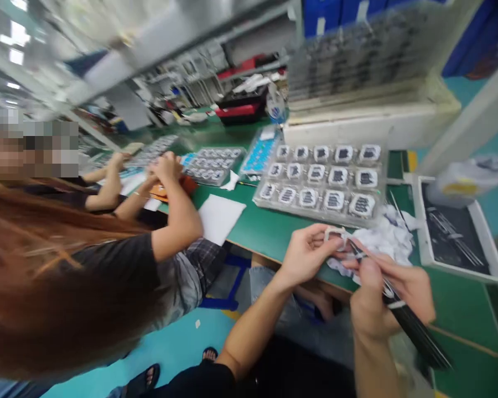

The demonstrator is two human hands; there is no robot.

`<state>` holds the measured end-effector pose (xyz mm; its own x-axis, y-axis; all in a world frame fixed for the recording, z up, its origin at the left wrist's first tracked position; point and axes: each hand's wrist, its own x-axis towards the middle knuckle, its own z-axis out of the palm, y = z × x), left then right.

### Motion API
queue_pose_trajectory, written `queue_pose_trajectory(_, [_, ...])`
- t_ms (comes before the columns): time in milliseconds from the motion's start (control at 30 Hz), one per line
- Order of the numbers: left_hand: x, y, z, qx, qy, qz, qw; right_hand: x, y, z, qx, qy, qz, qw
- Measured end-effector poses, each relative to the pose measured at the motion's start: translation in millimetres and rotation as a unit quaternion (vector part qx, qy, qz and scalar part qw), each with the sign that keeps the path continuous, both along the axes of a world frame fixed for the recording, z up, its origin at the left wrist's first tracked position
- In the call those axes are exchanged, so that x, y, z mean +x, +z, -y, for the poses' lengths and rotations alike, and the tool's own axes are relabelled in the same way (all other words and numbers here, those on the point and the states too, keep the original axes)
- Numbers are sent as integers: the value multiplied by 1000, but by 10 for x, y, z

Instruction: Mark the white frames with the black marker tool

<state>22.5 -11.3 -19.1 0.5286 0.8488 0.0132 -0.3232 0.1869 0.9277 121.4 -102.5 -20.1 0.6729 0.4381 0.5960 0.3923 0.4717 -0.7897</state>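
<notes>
Near the bench's front edge, my left hand (309, 255) pinches a small whitish, rounded-square frame (336, 236) between thumb and fingers. My right hand (390, 298) is closed around a long black pen-shaped tool (417, 329) with silver bands; its exact kind is unclear. The tool's thin end points at the frame, and I cannot tell whether they touch. Crumpled white cloth or tissue (388, 235) lies beneath and behind both hands. Just beyond it sits a clear plastic tray (315, 213) with rows of white square parts with dark centres.
To the right stands a white-rimmed box (425, 243) holding thin metal tools. A second parts tray (216, 177), a blue-filled tray (259, 155) and a white sheet (219, 218) are leftward on the green bench (269, 235). Co-workers sit close at left, one's hands (166, 168) near an orange item.
</notes>
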Motion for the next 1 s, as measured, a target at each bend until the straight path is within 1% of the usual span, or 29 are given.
queue_pose_trajectory(33, [-15,7,-8,2,-4,-3,1000,-53,18,-50,22,-9,-11,1000])
queue_pose_trajectory(67, [-32,15,-24,6,-4,-6,1000,-95,24,-97,17,8,-1,1000])
queue_pose_trajectory(167, [-81,35,-58,15,1,-22,1000,-146,-4,-162,15,17,25,999])
queue_pose_trajectory(300, [-113,21,-8,37,17,-42,998,-112,-29,-103,-17,9,77,997])
queue_pose_trajectory(467, [-130,-20,41,84,32,-68,994,-95,5,-44,-48,-12,116,992])
queue_pose_trajectory(633, [-143,12,35,124,39,-95,987,-110,42,-45,-65,-13,118,991])
queue_pose_trajectory(833, [-157,37,60,118,29,-124,985,-128,48,-31,-75,-16,105,991])
queue_pose_trajectory(1000, [-174,12,79,138,32,-147,979,-129,41,-25,-86,-33,122,988])
